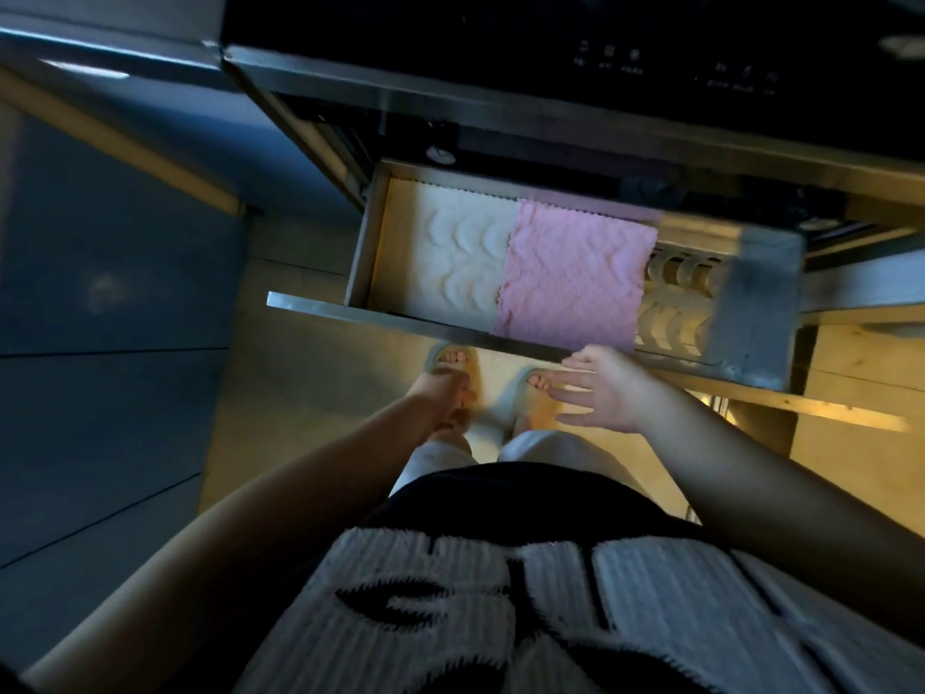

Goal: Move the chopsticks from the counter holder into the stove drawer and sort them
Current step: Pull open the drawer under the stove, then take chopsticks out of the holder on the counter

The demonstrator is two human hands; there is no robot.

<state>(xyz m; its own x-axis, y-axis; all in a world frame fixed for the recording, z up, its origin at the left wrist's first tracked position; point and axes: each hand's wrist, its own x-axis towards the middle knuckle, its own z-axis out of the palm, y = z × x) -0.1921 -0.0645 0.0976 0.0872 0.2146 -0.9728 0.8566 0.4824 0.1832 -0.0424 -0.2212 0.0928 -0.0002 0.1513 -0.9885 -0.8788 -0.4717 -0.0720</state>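
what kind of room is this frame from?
Most likely a home kitchen. A black stove with touch controls sits over an open pull-out drawer lined with a white cloth and a pink cloth; grey cabinet fronts run alongside.

Stove panel: small pale icons with captions under them, too blurred for me to read.
My shirt: large black letters, not legible from here.

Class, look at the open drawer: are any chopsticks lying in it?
No: the drawer holds only a white cloth and a pink cloth, with no chopsticks on them.
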